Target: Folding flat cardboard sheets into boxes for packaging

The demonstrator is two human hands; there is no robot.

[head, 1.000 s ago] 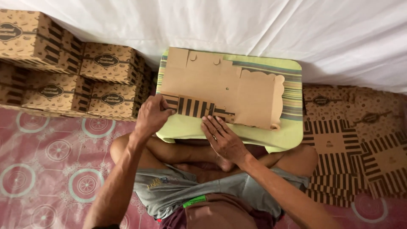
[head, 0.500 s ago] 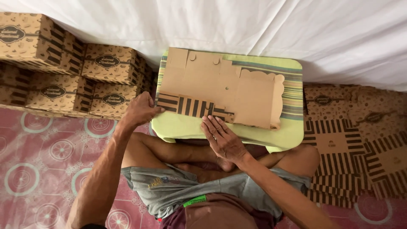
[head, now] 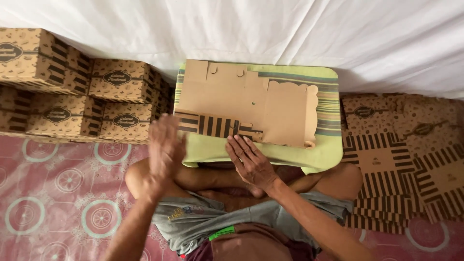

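A flat, unfolded cardboard box blank (head: 244,104) lies plain side up on a small green striped worktop (head: 328,123), which sits over the seated person's crossed legs. One flap along the blank's near left edge is turned over, showing its dark stripes. The right hand (head: 249,159) lies flat with fingers spread and close together on the near edge of the blank, just right of that striped flap, pressing it down rather than gripping it. The left hand (head: 164,147) is lifted off the cardboard, blurred, open and holding nothing, just left of the worktop's near left corner.

This looks like an early step of folding the box: the blank is pinned, only one flap is turned and no walls stand yet. The next move probably calls for the free hand to meet a crease while the other keeps the sheet from sliding.

Finished printed boxes (head: 77,101) are stacked on the left against a white sheet (head: 338,34); more flat blanks (head: 401,150) lie piled on the right, on a pink patterned floor mat (head: 58,193).
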